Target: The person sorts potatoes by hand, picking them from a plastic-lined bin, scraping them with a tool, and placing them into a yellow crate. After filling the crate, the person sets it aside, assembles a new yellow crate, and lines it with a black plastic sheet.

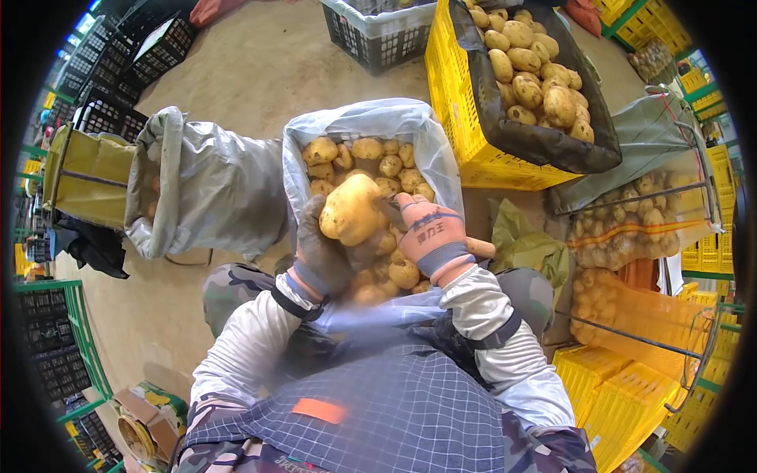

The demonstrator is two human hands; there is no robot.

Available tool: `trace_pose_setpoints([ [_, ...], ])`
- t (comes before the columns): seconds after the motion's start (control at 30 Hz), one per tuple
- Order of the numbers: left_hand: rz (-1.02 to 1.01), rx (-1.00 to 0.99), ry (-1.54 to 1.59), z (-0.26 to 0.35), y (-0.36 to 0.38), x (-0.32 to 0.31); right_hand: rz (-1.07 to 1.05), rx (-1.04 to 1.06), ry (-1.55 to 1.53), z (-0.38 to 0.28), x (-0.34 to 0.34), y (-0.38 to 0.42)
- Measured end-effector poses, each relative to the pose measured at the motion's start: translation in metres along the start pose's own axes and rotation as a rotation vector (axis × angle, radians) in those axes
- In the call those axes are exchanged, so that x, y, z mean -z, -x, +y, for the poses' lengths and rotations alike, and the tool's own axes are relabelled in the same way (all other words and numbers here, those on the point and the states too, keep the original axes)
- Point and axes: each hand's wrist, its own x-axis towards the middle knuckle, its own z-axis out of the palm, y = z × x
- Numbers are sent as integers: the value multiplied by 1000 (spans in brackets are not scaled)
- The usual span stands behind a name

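One large potato [352,209], pale and knobbly, is raised over the white-lined container [364,114] in front of me, grasped in my dark-gloved left hand [322,240]. My right hand [430,232], in an orange glove with dark lettering, is curled closed around a tan handle [481,248] whose end sticks out to the right, its fingertips just beside the potato. Below my two hands, well over a dozen smaller potatoes [404,273] fill the container, too many and too overlapped to count exactly. To its far right stands one yellow crate [445,118] with a dark liner, heaped with more than twenty potatoes; beyond my container, on the far side, sits one black crate [371,43] with a pale liner. On the left, one grey sack [217,185] lies with its mouth open. On the right I count two filled bags: one see-through bag [639,225] farther off and one orange mesh bag [643,315] nearer. At least two yellow crates are stacked at the near right, and one cardboard box [150,422] sits at the near left. Nearest of all, one orange strip [319,411] shows on my dark checked apron [386,394].
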Motion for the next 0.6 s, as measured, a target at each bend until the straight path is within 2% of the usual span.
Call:
trace_pose_setpoints([
  [0.03,37,-27,-38,-1,1,-4,-77,-42,28,-3,6,-3],
  [0.13,123,-178,-448,4,6,-19,187,-151,-225,11,2,1],
  [0.17,144,-244,-630,6,6,-23,375,-18,-177,36,-38,-11],
  [0.27,64,-542,-1187,12,3,-29,-114,-45,-1130,17,13,4],
  [0.3,97,-601,-1173,4,0,-33,-276,-98,-1368,11,27,9],
  [0.4,92,-924,-2063,10,4,-44,-203,-143,-1537,-9,26,18],
  [0.43,62,-922,-1994,9,6,-49,-221,-140,-1607,-2,21,15],
  [0.5,108,-750,-1514,16,5,-45,-261,-139,-1742,23,5,7],
  [0.53,132,-660,-1275,22,6,-42,-133,-204,-1907,22,15,10],
  [0.57,185,-712,-1221,31,6,-42,125,-278,-1932,20,32,3],
  [0.6,254,-731,-1294,44,6,-44,281,-263,-2005,38,32,-17],
])
